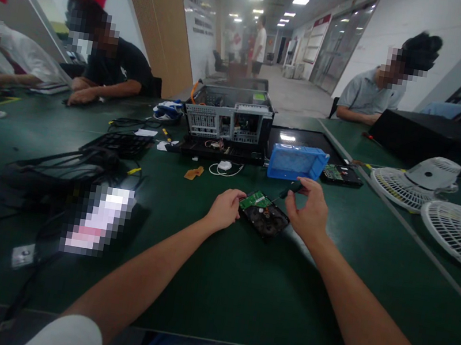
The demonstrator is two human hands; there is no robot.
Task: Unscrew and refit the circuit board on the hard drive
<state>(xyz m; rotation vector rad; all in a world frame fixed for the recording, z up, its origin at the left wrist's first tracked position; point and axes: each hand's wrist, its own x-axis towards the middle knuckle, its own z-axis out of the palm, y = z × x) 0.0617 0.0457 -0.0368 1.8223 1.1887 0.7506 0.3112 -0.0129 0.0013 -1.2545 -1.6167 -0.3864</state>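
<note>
A hard drive (267, 219) lies on the green table with its green circuit board facing up. My left hand (225, 209) grips the drive's left edge with closed fingers. Between the fingers of my right hand (307, 211) is a dark-handled screwdriver (290, 190), tilted so that its shaft points down at the circuit board. Whether the tip sits in a screw is too small to tell. Just behind the drive, a blue plastic tray (297, 163) stands on its side. A second hard drive (342, 175) with a green board lies to the right of the tray.
An opened computer case (228, 117) stands at the back middle. Black cables (59, 174) and a blurred lit screen (97, 224) lie left. Two white fans (415, 178) rest on the right. An orange-brown scrap (193, 172) lies ahead. Other people sit along the far side.
</note>
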